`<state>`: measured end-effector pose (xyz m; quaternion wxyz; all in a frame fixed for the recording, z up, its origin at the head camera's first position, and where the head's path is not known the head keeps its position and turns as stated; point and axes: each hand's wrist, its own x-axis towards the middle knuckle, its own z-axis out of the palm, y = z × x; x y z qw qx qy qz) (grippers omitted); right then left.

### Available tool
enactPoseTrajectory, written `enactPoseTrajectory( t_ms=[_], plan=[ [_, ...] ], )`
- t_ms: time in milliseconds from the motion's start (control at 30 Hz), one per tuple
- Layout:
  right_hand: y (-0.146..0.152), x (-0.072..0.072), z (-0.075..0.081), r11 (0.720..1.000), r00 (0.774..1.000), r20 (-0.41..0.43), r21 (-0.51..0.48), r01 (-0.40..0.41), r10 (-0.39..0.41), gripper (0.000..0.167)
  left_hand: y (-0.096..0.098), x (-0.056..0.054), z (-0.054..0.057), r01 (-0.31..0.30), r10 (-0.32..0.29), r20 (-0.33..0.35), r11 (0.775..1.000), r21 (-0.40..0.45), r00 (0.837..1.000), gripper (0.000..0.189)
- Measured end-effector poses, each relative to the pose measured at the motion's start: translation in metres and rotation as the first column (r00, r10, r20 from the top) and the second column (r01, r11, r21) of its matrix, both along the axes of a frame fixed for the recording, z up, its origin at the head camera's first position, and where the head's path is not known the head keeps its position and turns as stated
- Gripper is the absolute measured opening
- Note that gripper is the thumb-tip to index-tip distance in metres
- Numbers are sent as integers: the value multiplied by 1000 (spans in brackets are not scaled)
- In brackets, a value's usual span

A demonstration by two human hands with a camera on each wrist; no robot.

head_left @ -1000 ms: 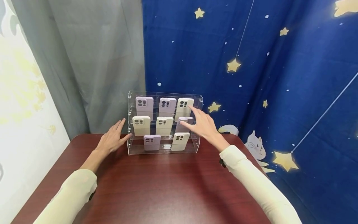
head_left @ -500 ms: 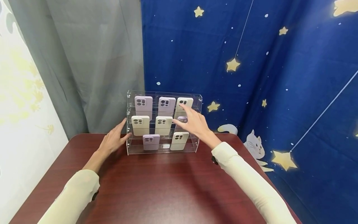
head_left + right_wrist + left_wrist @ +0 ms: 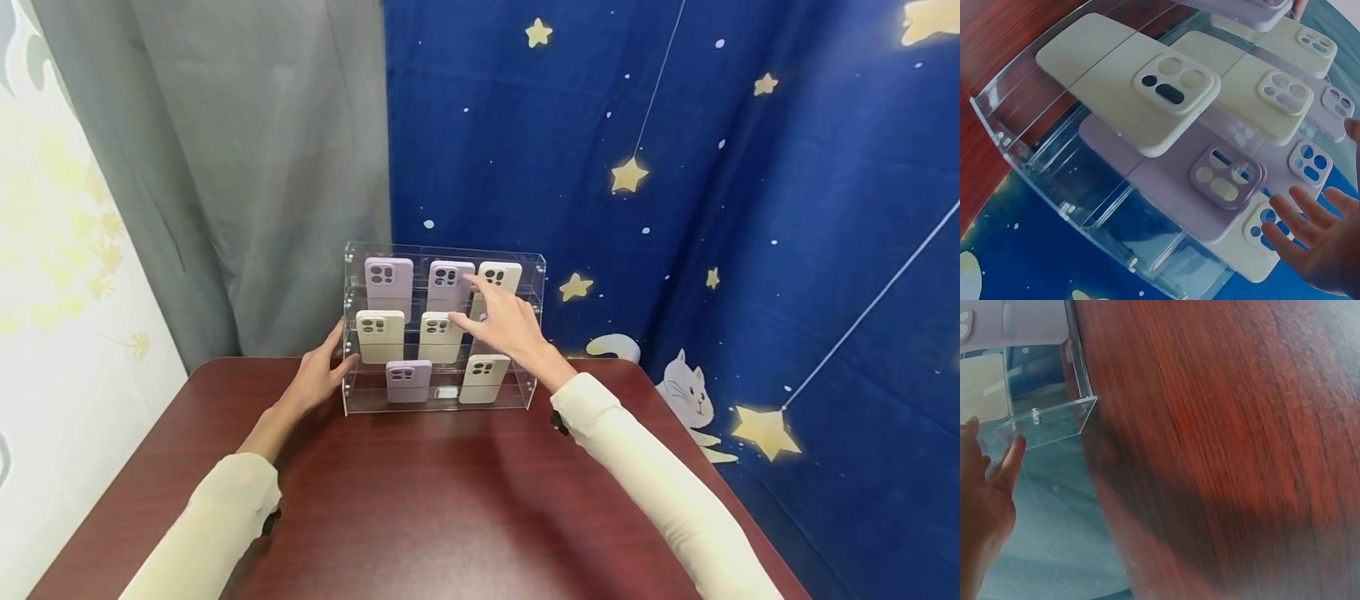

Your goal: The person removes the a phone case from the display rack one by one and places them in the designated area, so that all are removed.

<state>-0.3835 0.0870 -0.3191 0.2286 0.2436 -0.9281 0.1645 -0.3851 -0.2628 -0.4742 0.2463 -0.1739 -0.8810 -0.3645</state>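
A clear acrylic display rack (image 3: 368, 385) holds phone cases in three rows. On top are a left lilac phone case (image 3: 389, 287), a middle lilac phone case (image 3: 446, 293) and a white phone case (image 3: 501, 273). Two white cases fill the middle row's left and centre; the lilac one at its right is mostly behind my right hand (image 3: 508, 323). A lilac case (image 3: 408, 382) and a white case (image 3: 483, 380) stand lowest. My right hand hovers before the rack, fingers spread (image 3: 1302, 215), holding nothing. My left hand (image 3: 318, 379) touches the rack's left side panel (image 3: 1054, 422) with extended fingers.
The rack stands near the back edge of a reddish-brown table (image 3: 420, 500). Behind it hang a grey curtain (image 3: 277, 183) and a blue star-patterned curtain (image 3: 510, 167). A small white label (image 3: 447, 392) shows between the two bottom cases.
My right hand has moved left across the rack, from the right column toward the middle one. My left hand has shifted slightly right, closer against the side panel. The cases have stayed put.
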Motion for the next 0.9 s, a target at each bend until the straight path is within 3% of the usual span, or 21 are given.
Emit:
enactPoseTrajectory(
  t_ms=[233, 567, 900],
  plan=[
    [-13, -2, 3, 1000, 1000, 21, -21, -16, 17, 77, -1, 1, 1, 22, -22, -3, 1000, 9, 1000, 86],
    [-28, -4, 1, 998, 998, 46, -57, -39, 42, 71, -3, 1, 0, 26, -32, 90, 998, 62, 995, 90],
    [-38, -10, 1, 990, 993, 48, -102, -99, 104, 64, -3, -2, -3, 58, -69, 68, 987, 150, 995, 90]
  ],
)
